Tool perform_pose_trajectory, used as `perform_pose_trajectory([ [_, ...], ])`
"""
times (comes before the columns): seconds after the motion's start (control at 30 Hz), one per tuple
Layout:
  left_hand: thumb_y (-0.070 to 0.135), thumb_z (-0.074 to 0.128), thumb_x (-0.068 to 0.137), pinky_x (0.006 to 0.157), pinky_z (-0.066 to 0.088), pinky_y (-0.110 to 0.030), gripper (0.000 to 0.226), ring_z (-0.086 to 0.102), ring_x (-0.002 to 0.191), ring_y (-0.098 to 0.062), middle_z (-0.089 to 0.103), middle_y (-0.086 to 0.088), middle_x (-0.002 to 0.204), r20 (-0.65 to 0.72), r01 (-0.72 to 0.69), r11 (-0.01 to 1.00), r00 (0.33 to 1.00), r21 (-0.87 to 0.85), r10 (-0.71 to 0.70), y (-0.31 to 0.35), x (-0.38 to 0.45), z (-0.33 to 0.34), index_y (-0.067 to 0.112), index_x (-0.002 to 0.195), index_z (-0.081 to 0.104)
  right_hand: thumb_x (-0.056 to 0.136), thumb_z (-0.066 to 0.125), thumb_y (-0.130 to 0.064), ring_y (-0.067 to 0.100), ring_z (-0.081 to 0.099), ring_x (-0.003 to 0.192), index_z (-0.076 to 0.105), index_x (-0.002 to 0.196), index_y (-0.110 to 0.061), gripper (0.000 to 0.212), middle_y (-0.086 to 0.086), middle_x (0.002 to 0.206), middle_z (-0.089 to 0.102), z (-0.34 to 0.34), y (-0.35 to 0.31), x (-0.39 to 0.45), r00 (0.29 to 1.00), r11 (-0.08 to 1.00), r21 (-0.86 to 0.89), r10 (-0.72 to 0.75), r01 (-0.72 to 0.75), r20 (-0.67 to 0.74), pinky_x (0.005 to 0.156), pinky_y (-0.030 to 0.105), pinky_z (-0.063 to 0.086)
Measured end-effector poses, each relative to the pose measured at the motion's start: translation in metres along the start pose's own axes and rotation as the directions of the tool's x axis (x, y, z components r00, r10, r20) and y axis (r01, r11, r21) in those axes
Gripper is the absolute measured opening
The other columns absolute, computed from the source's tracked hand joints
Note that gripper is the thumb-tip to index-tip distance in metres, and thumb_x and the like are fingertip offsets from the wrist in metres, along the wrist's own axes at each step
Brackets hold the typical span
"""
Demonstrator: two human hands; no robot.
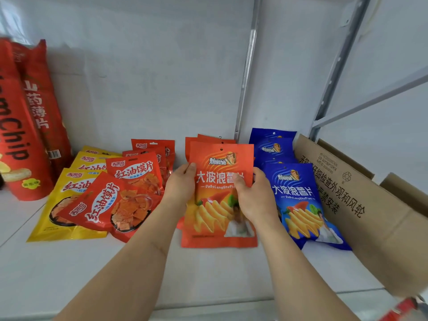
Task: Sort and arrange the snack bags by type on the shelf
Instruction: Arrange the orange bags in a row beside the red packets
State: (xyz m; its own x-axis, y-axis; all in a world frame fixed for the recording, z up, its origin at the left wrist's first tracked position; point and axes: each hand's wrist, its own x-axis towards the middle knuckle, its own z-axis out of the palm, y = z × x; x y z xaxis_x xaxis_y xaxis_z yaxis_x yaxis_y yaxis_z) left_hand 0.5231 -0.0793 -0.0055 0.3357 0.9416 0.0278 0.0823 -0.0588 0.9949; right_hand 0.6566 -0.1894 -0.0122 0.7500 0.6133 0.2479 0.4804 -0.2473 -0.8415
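While both hands grip it, the orange wavy-chip bag [220, 195] lies at the middle of the white shelf [69, 269], topmost of a short stack of like orange bags [209, 139] showing just beyond the fingertips. Left hand [181, 184]: fingers curled round the bag's left edge, thumb on its face. Right hand [252, 193]: thumb pressed on the front, fingers wrapped behind the right edge. Just right of the right hand: blue wavy-chip bags [298, 200], overlapped front to back, touching a tilted cardboard box [370, 216] farther right. Left of the left hand: red spicy-crisp bags [115, 205], loosely fanned and overlapping yellow bags [67, 193] of similar print. Well left of those: tall red chip bags [25, 126], upright against the back wall. Beyond the right hand, a metal upright [246, 72] rises behind the orange stack.
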Motion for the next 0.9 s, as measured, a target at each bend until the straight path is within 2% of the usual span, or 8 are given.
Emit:
perform_pose_trajectory([
  [0.13, 0.047, 0.048, 0.099, 0.094, 0.056, -0.044, 0.045, 0.067, 0.108, -0.025, 0.068, -0.004, 0.124, 0.107, 0.108, 0.992, 0.989, -0.072, -0.1, 0.005, 0.005, -0.001, 0.022, 0.134, 0.059, 0.075, 0.046, -0.079, 0.019, 0.062, 0.112, 0.048, 0.132, -0.029, 0.076, -0.004, 0.124, 0.062, 0.009, 0.008, -0.013, 0.999, 0.999, -0.002, 0.035, -0.035, 0.002, 0.094, 0.047, 0.054],
  [0.23, 0.051, 0.05, 0.097, 0.087, 0.057, -0.042, 0.046, 0.068, 0.104, -0.028, 0.066, -0.012, 0.125, 0.127, 0.11, 0.993, 0.986, -0.038, -0.105, -0.002, -0.008, -0.001, 0.027, 0.136, 0.054, 0.087, 0.053, -0.065, 0.021, 0.058, 0.12, 0.042, 0.139, -0.024, 0.067, -0.004, 0.131, 0.059, 0.012, 0.011, -0.022, 0.993, 0.995, 0.018, 0.098, -0.099, 0.062, 0.099, 0.044, 0.049],
  [0.37, 0.075, 0.049, 0.082, 0.11, 0.039, -0.05, 0.089, 0.047, 0.134, -0.033, 0.041, -0.007, 0.154, 0.081, 0.141, 0.979, 0.985, 0.148, -0.154, -0.007, -0.042, -0.011, 0.027, 0.154, 0.027, 0.087, 0.057, -0.064, 0.025, 0.054, 0.128, 0.029, 0.149, -0.017, 0.083, 0.002, 0.141, 0.053, 0.014, 0.016, -0.013, 0.989, 0.989, 0.04, 0.143, -0.144, 0.023, 0.104, 0.047, 0.047],
  [0.43, 0.069, 0.049, 0.09, 0.111, 0.035, -0.042, 0.084, 0.04, 0.14, -0.03, 0.038, -0.006, 0.156, 0.087, 0.125, 0.962, 0.985, 0.242, -0.15, -0.009, -0.063, -0.013, 0.023, 0.156, 0.024, 0.082, 0.055, -0.07, 0.026, 0.055, 0.126, 0.032, 0.148, -0.018, 0.087, 0.003, 0.139, 0.055, 0.018, 0.016, -0.011, 0.99, 0.989, 0.048, 0.143, -0.143, 0.008, 0.102, 0.049, 0.048],
  [0.5, 0.06, 0.052, 0.093, 0.1, 0.038, -0.033, 0.07, 0.05, 0.128, -0.025, 0.05, -0.001, 0.14, 0.105, 0.082, 0.96, 0.988, 0.268, -0.114, -0.013, -0.083, -0.013, 0.021, 0.148, 0.036, 0.072, 0.046, -0.078, 0.026, 0.058, 0.122, 0.035, 0.144, -0.021, 0.092, 0.001, 0.134, 0.058, 0.024, 0.018, -0.014, 0.99, 0.988, 0.049, 0.144, -0.143, -0.009, 0.098, 0.05, 0.05],
  [0.6, 0.053, 0.058, 0.091, 0.1, 0.046, -0.038, 0.047, 0.059, 0.111, -0.018, 0.062, 0.005, 0.126, 0.13, -0.019, 0.949, 0.991, 0.316, -0.024, -0.029, -0.093, -0.009, 0.027, 0.13, 0.051, 0.067, 0.04, -0.084, 0.025, 0.059, 0.12, 0.036, 0.143, -0.024, 0.097, -0.001, 0.133, 0.058, 0.031, 0.02, -0.016, 0.989, 0.988, 0.057, 0.147, -0.145, -0.021, 0.096, 0.051, 0.053],
  [0.73, 0.044, 0.057, 0.095, 0.099, 0.044, -0.034, 0.048, 0.056, 0.12, -0.023, 0.06, 0.0, 0.131, 0.108, -0.107, 0.916, 0.992, 0.388, 0.07, -0.042, -0.09, -0.004, 0.024, 0.137, 0.046, 0.087, 0.052, -0.067, 0.026, 0.061, 0.117, 0.037, 0.142, -0.021, 0.074, 0.002, 0.131, 0.058, 0.032, 0.017, -0.01, 0.989, 0.988, 0.052, 0.147, -0.145, -0.034, 0.094, 0.05, 0.054],
  [0.9, 0.043, 0.056, 0.097, 0.104, 0.043, -0.037, 0.055, 0.053, 0.126, -0.025, 0.057, -0.004, 0.137, 0.102, -0.145, 0.896, 0.988, 0.419, 0.112, -0.049, -0.083, 0.003, 0.019, 0.144, 0.04, 0.088, 0.054, -0.064, 0.024, 0.062, 0.116, 0.036, 0.144, -0.02, 0.073, 0.001, 0.132, 0.059, 0.038, 0.021, -0.004, 0.988, 0.988, 0.06, 0.145, -0.141, -0.062, 0.095, 0.049, 0.054],
])
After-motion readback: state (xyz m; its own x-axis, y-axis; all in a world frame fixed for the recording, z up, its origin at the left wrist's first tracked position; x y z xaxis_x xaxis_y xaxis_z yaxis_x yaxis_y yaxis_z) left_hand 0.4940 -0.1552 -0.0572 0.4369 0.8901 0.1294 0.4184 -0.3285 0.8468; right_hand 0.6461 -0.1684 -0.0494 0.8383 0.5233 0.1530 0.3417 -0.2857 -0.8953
